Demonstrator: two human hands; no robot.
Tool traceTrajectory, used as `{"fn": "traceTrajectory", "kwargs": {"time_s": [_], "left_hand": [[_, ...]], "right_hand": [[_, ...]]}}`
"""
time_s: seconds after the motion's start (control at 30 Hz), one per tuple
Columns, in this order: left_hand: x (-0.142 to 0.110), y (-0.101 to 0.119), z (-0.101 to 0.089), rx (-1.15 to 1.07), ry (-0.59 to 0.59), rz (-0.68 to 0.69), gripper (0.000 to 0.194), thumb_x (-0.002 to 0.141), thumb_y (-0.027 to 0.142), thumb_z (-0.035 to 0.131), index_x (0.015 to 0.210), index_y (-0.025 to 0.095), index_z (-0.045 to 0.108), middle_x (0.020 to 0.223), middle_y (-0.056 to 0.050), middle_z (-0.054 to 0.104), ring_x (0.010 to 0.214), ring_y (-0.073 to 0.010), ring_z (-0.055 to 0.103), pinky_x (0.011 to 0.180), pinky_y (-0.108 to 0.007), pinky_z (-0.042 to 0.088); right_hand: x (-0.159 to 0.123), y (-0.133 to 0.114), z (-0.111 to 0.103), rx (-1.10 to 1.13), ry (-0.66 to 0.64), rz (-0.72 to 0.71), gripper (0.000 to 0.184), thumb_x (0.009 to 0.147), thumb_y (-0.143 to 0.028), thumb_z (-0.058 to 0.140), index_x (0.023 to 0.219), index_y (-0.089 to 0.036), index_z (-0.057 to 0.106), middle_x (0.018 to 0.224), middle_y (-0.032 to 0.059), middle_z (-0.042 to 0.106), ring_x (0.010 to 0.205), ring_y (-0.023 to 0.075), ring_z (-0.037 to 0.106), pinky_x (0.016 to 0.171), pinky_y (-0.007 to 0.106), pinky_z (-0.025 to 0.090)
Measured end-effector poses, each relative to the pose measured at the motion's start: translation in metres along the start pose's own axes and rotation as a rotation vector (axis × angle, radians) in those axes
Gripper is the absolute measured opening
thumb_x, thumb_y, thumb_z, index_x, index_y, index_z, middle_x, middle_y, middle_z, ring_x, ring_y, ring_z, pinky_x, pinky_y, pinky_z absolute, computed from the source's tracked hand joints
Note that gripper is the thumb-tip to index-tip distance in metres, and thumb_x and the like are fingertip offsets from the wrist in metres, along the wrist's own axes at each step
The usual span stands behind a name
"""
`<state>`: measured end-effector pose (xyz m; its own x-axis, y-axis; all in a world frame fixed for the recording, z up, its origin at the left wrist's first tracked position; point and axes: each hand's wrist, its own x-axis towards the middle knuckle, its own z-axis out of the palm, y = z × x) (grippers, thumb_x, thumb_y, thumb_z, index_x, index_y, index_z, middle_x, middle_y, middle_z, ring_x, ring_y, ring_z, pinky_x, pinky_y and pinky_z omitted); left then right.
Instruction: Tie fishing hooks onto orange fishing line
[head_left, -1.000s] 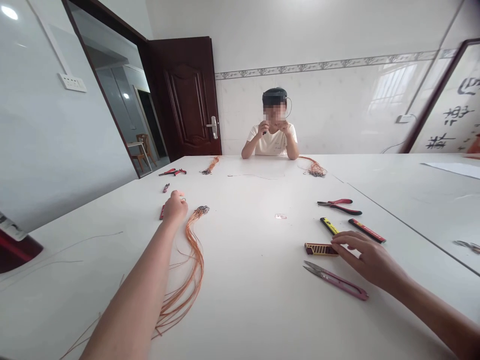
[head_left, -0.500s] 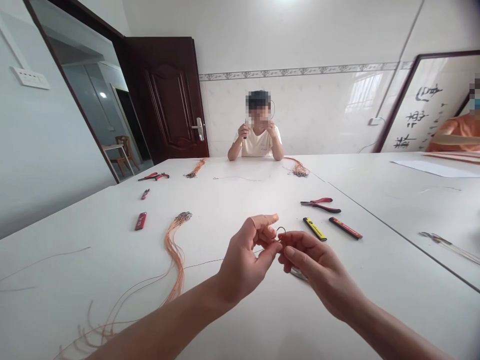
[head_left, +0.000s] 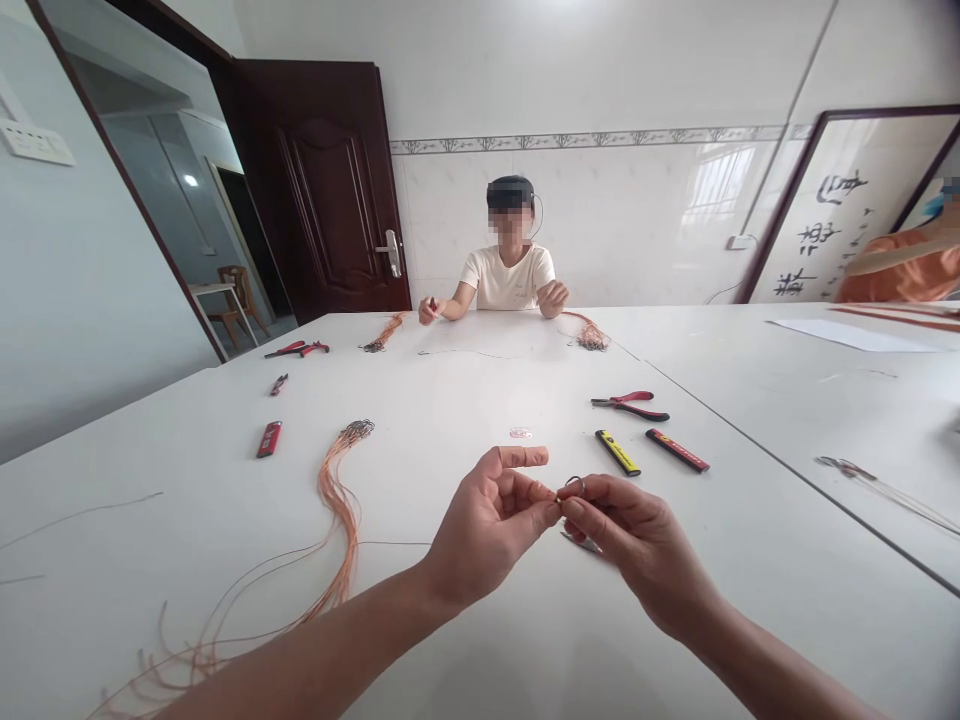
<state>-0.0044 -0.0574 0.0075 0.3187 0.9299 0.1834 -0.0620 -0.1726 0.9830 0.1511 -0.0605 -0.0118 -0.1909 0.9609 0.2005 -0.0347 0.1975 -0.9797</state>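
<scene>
My left hand (head_left: 491, 525) and my right hand (head_left: 637, 545) meet above the white table (head_left: 480, 620), fingertips pinched together on a small dark hook (head_left: 574, 487) with a thin line trailing left. A bundle of orange lines with hooks (head_left: 337, 510) lies on the table to the left of my left arm. Under my right hand the tip of a pair of snips (head_left: 581, 542) shows.
Red pliers (head_left: 628, 404), a yellow-black tool (head_left: 617, 452) and a red-black tool (head_left: 676, 450) lie right of centre. A red lighter (head_left: 269, 439) lies at left. A person (head_left: 510, 265) sits across the table with more orange bundles (head_left: 384, 332). Another person's orange sleeve (head_left: 900, 270) is at far right.
One second ago my hands were apart, left at the bundle's hooks, right near the tools. They have come together on the hook. The person opposite lowered both hands to the table.
</scene>
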Motion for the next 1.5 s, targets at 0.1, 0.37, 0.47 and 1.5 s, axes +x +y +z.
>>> {"fn": "traceTrajectory", "kwargs": {"time_s": [0.1, 0.37, 0.47, 1.5], "left_hand": [[0.000, -0.001, -0.001, -0.037, 0.007, -0.061, 0.036, 0.073, 0.027, 0.061, 0.105, 0.019, 0.046, 0.071, 0.000, 0.056, 0.068, -0.0128, 0.054, 0.062, -0.028, 0.042], [-0.002, -0.005, 0.002, -0.141, -0.013, -0.073, 0.031, 0.073, 0.022, 0.061, 0.100, 0.019, 0.046, 0.068, 0.002, 0.053, 0.065, -0.0116, 0.054, 0.063, -0.029, 0.042], [-0.003, -0.004, 0.003, -0.161, 0.004, -0.078, 0.030, 0.073, 0.019, 0.060, 0.100, 0.019, 0.046, 0.066, 0.003, 0.053, 0.064, -0.0103, 0.053, 0.062, -0.027, 0.041], [-0.005, -0.008, 0.010, -0.146, 0.057, -0.037, 0.025, 0.074, 0.014, 0.057, 0.096, 0.021, 0.046, 0.064, 0.004, 0.055, 0.065, -0.0095, 0.054, 0.062, -0.024, 0.042]], "right_hand": [[-0.001, 0.002, -0.002, 0.049, -0.048, 0.049, 0.017, 0.077, -0.036, 0.057, 0.087, -0.023, 0.061, 0.073, -0.0004, 0.054, 0.065, 0.0098, 0.048, 0.063, 0.025, 0.044], [0.000, 0.004, 0.001, 0.075, -0.037, 0.086, 0.015, 0.076, -0.035, 0.059, 0.079, -0.020, 0.061, 0.069, -0.0012, 0.053, 0.063, 0.0091, 0.046, 0.063, 0.025, 0.041], [0.000, 0.005, 0.001, 0.132, -0.044, 0.116, 0.014, 0.076, -0.034, 0.059, 0.079, -0.021, 0.061, 0.072, -0.0014, 0.053, 0.063, 0.0087, 0.045, 0.064, 0.025, 0.039], [-0.004, 0.006, 0.002, 0.111, 0.003, 0.034, 0.013, 0.076, -0.032, 0.058, 0.078, -0.020, 0.059, 0.072, 0.0002, 0.055, 0.067, 0.0109, 0.050, 0.064, 0.025, 0.045]]}}
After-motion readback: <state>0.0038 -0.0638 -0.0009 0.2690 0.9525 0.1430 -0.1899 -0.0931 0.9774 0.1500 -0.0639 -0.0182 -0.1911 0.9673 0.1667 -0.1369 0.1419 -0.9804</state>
